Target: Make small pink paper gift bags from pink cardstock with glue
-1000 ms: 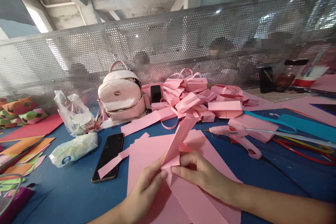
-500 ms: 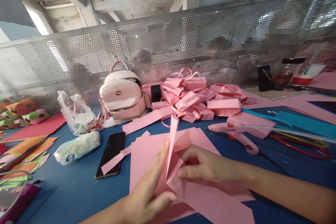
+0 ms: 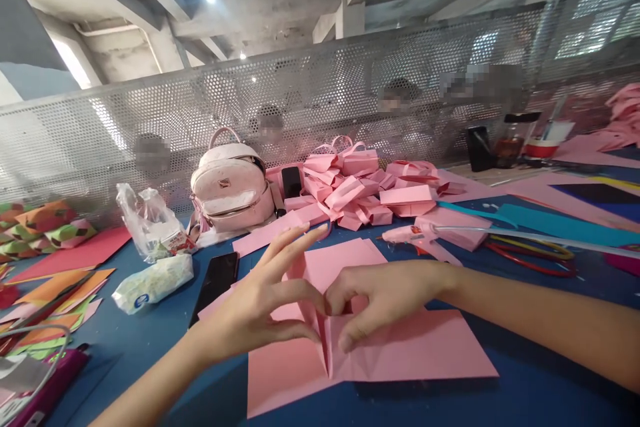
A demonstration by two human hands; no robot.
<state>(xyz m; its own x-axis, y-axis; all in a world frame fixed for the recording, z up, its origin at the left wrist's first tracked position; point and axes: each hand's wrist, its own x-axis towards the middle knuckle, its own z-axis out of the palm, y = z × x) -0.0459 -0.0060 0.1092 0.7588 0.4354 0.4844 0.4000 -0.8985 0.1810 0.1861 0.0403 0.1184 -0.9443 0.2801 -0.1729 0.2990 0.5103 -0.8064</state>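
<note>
A pink paper sheet (image 3: pixel 415 353) lies on the blue table (image 3: pixel 540 387) in front of me, with a raised fold ridge in its middle. My left hand (image 3: pixel 260 303) pinches that ridge between thumb and forefinger, its other fingers spread upward. My right hand (image 3: pixel 380 297) pinches the same ridge from the right, fingertips meeting the left hand's. More pink sheets (image 3: pixel 340 257) lie under and behind the folded one.
A black phone (image 3: pixel 216 278) and a white tissue pack (image 3: pixel 153 282) lie to the left. Behind stand a pink backpack (image 3: pixel 231 183), a pile of pink paper bags (image 3: pixel 350 190) and a pink glue gun (image 3: pixel 417 237). Coloured paper lies at left and right. A perforated metal screen (image 3: pixel 325 100) backs the table.
The pink sheet that stood up between my hands has come down flat on the table. Both hands now pinch its centre fold, and the view has tilted slightly.
</note>
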